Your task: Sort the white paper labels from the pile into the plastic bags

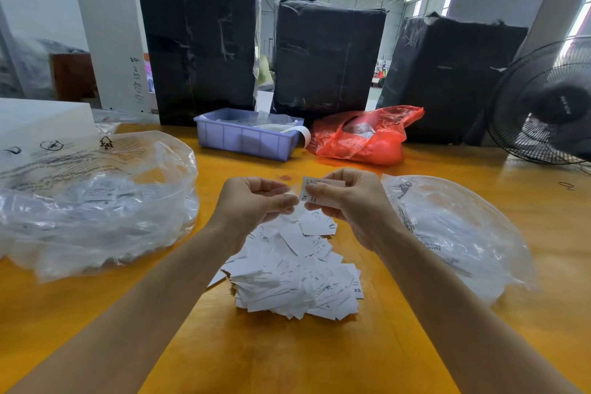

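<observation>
A pile of white paper labels (297,278) lies on the yellow table (319,355) between my forearms; sizes such as S, XL and XS are printed on them. Above the pile, my right hand (348,208) pinches a white label marked XL (311,190). My left hand (256,201) is raised beside it, fingers curled, pinching a small white label edge at its fingertips. A large clear plastic bag (96,201) with labels inside lies to the left. A second clear plastic bag (457,233) lies to the right.
At the back of the table stand a lilac plastic bin (246,137), a red plastic bag (367,137), and three black-wrapped bales (326,57). A black fan (550,102) is at the right edge. A white box (38,125) sits far left.
</observation>
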### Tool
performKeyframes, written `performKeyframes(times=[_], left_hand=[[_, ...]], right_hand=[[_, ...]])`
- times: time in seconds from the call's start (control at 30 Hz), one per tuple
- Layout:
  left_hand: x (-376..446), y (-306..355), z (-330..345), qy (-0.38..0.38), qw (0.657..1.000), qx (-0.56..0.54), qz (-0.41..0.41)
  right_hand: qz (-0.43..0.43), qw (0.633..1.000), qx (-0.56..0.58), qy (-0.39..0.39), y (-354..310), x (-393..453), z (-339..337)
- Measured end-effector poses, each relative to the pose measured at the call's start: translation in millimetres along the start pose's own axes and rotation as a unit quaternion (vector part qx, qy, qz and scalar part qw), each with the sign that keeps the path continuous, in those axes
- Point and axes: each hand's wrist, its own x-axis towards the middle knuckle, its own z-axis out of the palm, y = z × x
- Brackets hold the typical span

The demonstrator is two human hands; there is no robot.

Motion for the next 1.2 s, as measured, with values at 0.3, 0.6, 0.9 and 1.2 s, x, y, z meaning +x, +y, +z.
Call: performKeyframes(times=[0.3, 0.6, 0.9, 1.2], left_hand=[[0.3, -0.5, 1.7, 0.006, 1.0, -0.014, 0.01], [0.0, -5.2, 5.2, 0.005, 1.0, -0.015, 0.017], [-2.5, -2.7, 12.7, 0.095, 0.98, -0.176, 0.009], [-6.5, 0.1, 19.2, 0.079, 0.938, -0.321, -0.109]], right_hand=[[0.025, 0.997, -0.045, -0.064, 2.5, 0.8, -2.3], [-0.002, 0.979, -0.167, -0.118, 5.5, -0.7, 1.7], [-0.061, 0.981, -0.169, -0.078, 1.3, -4.8, 13.3], [-0.181, 0.965, -0.188, -0.02, 11.7, -8.5, 29.8]])
